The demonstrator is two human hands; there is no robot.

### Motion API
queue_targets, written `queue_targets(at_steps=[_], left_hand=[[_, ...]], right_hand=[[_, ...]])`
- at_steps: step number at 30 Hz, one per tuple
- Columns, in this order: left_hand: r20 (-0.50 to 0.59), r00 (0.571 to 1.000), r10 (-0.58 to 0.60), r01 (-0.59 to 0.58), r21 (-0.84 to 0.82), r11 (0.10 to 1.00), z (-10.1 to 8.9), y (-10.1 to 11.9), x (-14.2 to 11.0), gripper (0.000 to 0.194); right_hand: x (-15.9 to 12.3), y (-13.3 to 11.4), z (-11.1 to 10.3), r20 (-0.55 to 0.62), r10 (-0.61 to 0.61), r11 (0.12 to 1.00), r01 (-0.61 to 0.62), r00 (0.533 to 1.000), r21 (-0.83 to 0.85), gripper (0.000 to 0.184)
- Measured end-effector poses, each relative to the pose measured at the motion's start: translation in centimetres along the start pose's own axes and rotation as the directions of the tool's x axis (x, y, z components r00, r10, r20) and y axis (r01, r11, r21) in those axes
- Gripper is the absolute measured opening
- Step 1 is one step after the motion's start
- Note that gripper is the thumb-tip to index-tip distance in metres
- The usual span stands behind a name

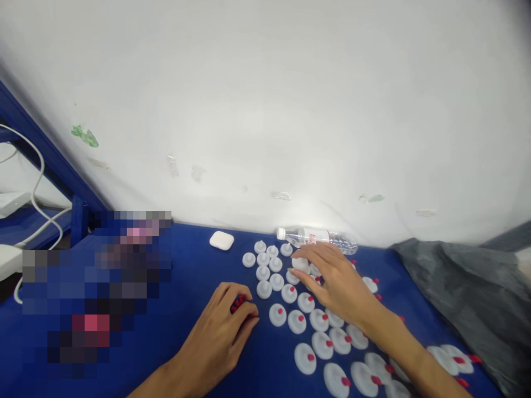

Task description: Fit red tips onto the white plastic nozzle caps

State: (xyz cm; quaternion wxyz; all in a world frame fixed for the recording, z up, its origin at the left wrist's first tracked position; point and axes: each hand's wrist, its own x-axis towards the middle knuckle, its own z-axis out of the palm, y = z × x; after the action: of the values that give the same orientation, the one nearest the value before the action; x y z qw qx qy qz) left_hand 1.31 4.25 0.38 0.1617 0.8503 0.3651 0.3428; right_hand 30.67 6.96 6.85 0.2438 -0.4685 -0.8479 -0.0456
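White disc point(301, 265) within arched right grip point(332, 276)

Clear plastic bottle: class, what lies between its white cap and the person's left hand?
In the head view, several round white plastic pieces without red tips lie between the bottle's cap and the left hand.

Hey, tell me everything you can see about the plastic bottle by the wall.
The bottle looks like clear plastic, with a white cap on and a white label bearing red marks. It lies on its side on the blue table, along the wall, cap toward the left. The right hand partly hides it; whether they touch is unclear.
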Motion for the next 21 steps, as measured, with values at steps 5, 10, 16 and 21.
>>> queue_targets(at_steps=[5,10,16,21], left_hand=[[-0.125,0.992,-0.003,-0.013,-0.126,0.992,-0.3,0.2,0.2,0.02],[-0.202,0.969,-0.141,0.081,-0.279,0.957,-0.7,0.6,0.6,0.026],[-0.179,0.941,-0.286,0.185,-0.435,0.881,-1.2,1.8,1.2,0.01],[-0.163,0.939,-0.301,0.189,-0.486,0.853,-0.8,2.0,0.9,0.013]], right_hand=[[-0.3,-2.7,-0.9,0.077,0.01,0.984,-0.023,0.997,0.175,0.021],[-1.0,-6.0,-0.8,0.26,-0.098,0.953,0.015,0.961,0.302,0.037],[-1.5,-8.0,-0.3,0.251,-0.1,0.932,0.002,0.963,0.363,0.054],[-1.8,-7.8,0.2,0.163,-0.098,0.912,0.023,0.982,0.409,0.032]])
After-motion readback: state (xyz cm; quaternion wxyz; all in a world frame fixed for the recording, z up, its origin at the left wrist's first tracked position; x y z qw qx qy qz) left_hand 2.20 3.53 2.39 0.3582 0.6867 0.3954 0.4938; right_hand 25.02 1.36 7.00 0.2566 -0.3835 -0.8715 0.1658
